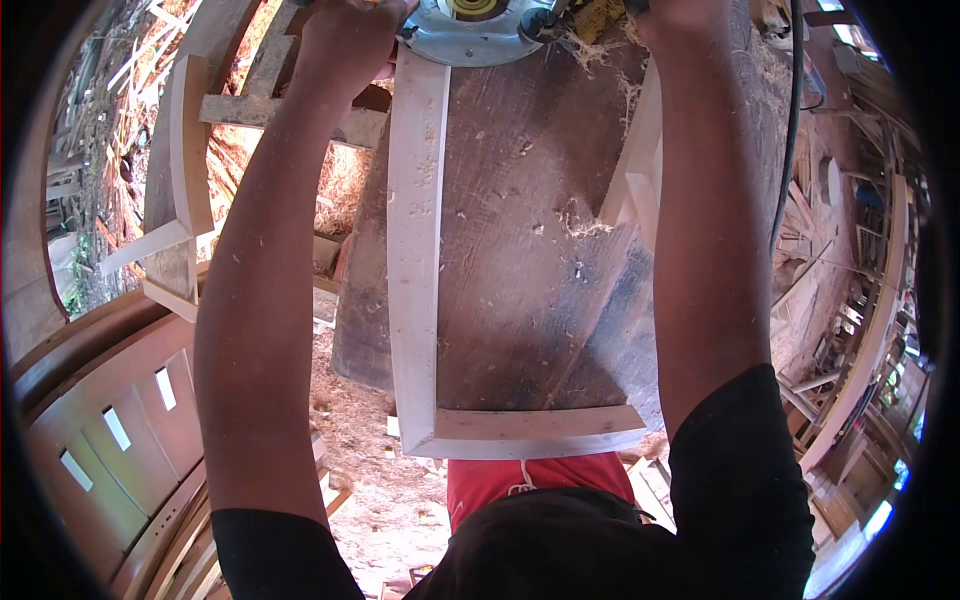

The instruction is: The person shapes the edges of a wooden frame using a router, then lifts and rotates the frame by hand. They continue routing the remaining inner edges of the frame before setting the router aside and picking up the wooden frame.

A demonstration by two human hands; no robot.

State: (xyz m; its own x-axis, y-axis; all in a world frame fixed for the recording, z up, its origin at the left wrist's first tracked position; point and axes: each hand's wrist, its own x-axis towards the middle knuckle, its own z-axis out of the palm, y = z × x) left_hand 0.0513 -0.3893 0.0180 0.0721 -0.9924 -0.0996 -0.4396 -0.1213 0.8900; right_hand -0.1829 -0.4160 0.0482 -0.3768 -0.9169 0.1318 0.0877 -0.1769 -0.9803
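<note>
A power tool with a round metal base, which looks like a router (470, 45), sits at the top edge, partly cut off. My left hand (352, 22) is closed beside its base, with fingers partly out of view. On the other side, my right hand (682, 14) is closed by a dark handle; its fingers are mostly cut off. Under the tool's near edge runs a pale wooden frame (415, 230), with a corner joint close to my body. The frame lies on a dark, worn wooden bench top (530, 240).
Wood shavings (590, 220) litter the bench. A black cable (790, 130) hangs along the right. Another pale frame piece (190, 150) stands at left, above brown panels (130, 430). Timber (870, 330) is stacked at right, and shavings cover the ground.
</note>
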